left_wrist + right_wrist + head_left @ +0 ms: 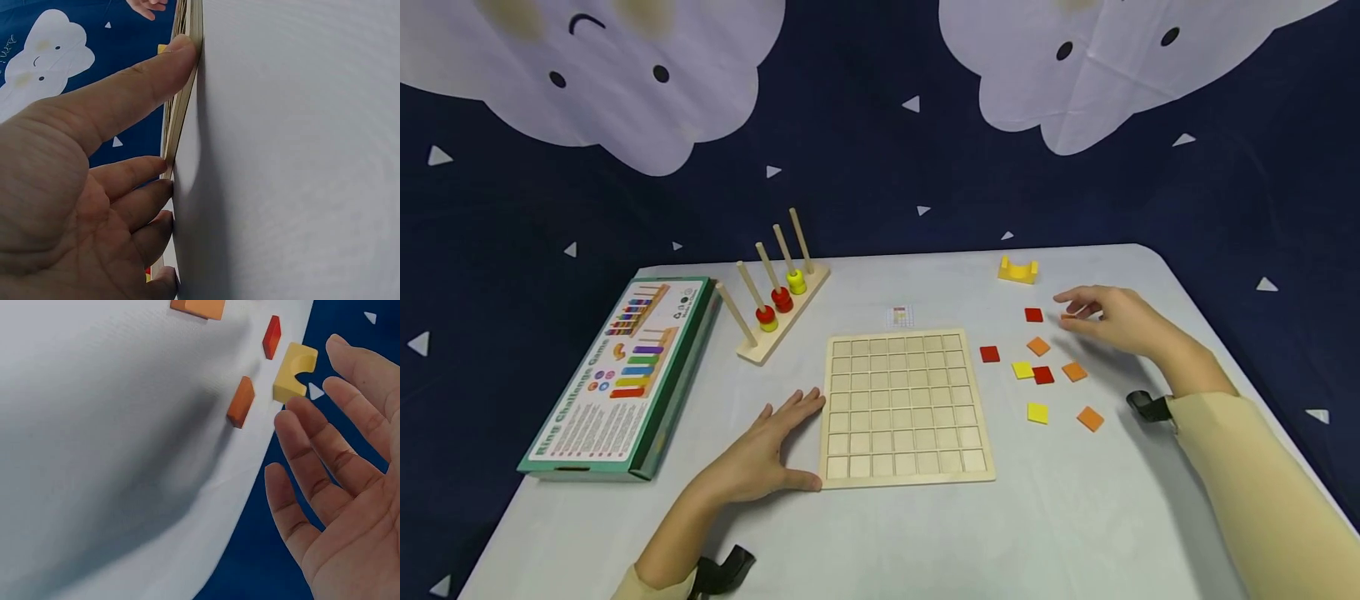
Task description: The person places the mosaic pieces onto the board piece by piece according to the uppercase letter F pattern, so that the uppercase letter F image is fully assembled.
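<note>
My left hand lies at the left edge of a wooden grid board, fingers and thumb spread, with the thumb against its near corner. Seen from the left wrist, the thumb and fingertips meet the side of the board. Over the right part of the table, my right hand hovers with loosely bent fingers above an orange tile. From the right wrist, that tile lies on the cloth apart from the fingers, and nothing is between them. Red tiles, yellow tiles and other orange tiles lie scattered nearby.
A peg stand with red and yellow rings stands back left, beside a green-edged game box. Behind the board lies a small printed card. A yellow notched block sits near the table's far edge.
</note>
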Demonstrator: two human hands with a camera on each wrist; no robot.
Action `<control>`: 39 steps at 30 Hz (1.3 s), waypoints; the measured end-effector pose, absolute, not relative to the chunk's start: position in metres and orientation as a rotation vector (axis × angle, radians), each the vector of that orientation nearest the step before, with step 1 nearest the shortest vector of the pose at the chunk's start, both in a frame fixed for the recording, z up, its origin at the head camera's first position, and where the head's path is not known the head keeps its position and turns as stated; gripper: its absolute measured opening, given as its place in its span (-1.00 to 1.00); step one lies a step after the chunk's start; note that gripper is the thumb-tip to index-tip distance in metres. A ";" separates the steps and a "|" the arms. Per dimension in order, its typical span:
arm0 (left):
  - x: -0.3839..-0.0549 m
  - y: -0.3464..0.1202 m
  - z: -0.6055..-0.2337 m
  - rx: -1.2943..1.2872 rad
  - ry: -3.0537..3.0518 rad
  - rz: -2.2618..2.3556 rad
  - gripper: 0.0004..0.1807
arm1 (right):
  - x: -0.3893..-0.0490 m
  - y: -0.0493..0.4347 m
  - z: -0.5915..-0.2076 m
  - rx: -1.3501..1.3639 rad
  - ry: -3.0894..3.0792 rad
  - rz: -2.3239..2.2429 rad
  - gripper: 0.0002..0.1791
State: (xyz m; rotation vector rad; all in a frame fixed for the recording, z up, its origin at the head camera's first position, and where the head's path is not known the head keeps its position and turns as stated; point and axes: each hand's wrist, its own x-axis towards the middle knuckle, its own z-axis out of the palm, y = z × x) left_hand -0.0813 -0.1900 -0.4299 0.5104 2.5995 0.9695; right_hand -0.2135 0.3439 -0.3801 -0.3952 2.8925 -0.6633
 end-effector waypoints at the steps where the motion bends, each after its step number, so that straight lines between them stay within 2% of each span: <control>1: -0.081 -0.190 -0.430 0.511 2.598 0.971 0.25 | -0.216 0.344 -0.381 -0.389 2.887 -0.672 -0.44; 14: -0.080 -0.191 -0.431 0.498 2.588 0.989 0.24 | -0.247 0.347 -0.396 -0.197 2.737 -0.862 -0.43; 23: -0.081 -0.191 -0.430 0.493 2.585 0.983 0.25 | -0.259 0.342 -0.399 -0.144 2.705 -0.831 -0.40; 39: -0.082 -0.191 -0.431 0.499 2.588 0.980 0.23 | -0.259 0.320 -0.401 -0.280 2.760 -0.706 -0.63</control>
